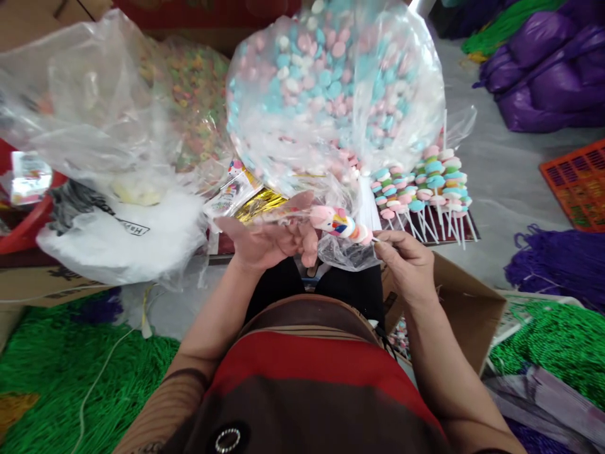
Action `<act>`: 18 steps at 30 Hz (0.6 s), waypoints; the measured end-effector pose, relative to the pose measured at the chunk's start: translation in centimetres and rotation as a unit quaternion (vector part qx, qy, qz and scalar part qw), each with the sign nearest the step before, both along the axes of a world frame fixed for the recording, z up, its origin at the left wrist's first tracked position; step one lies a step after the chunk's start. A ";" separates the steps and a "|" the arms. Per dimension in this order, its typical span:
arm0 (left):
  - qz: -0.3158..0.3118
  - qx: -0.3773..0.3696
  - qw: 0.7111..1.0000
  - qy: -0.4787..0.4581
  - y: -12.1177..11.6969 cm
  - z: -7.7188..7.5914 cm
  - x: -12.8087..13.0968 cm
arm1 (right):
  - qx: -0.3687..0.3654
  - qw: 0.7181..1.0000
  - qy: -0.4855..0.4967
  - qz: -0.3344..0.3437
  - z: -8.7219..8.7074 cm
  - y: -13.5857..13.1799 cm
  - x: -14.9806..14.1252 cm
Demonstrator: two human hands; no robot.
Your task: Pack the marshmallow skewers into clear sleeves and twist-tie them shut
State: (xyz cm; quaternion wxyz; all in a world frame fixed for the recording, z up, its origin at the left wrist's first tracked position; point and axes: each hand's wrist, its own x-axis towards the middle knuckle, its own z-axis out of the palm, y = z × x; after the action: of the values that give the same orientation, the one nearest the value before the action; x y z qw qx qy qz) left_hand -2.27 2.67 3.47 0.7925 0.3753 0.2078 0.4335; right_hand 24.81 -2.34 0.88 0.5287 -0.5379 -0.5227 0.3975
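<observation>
right hand [407,261] pinching the stick [375,239] of a marshmallow skewer [360,233], by the front edge of the bench [473,229] | left hand [274,243] curled at its printed wrapper [339,225], grip unclear | wrapper seems partly on; piled skewers [439,180] at right edge look unwrapped

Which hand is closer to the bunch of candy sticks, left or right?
Right. The right hand's grip is just below the bunch of candy sticks in the picture; the left hand's grip is farther off to its left.
</observation>
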 end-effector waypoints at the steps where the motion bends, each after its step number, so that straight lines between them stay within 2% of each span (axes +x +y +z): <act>1: 0.010 -0.015 1.000 0.006 0.0 0.2 0.1 | -0.002 1.000 0.009 0.006 -0.2 0.0 -0.1; 3: 0.032 -0.018 0.999 0.008 -0.1 0.6 0.5 | -0.004 1.000 0.024 0.014 -0.8 0.0 -0.5; 5: 0.044 0.010 0.999 -0.005 0.0 0.9 0.9 | -0.001 1.000 0.025 0.014 -1.2 -0.1 -0.8; 9: 0.070 0.049 0.996 0.017 0.2 1.9 1.7 | 0.029 0.999 -0.012 0.009 -0.5 -0.2 -1.3; 14: 0.139 0.008 0.984 0.114 0.2 2.8 3.1 | 0.106 0.991 -0.073 -0.018 1.3 -0.5 -1.8; 18: 0.165 -0.025 0.978 0.121 -0.2 2.5 4.5 | 0.096 0.994 -0.049 -0.025 0.8 -0.8 -3.0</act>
State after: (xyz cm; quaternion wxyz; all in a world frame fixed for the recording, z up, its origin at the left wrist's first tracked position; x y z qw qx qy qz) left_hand 2.24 2.47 5.94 0.6881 0.3651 0.3719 0.5048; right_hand 21.85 -3.13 1.72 0.5614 -0.5165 -0.5697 0.3058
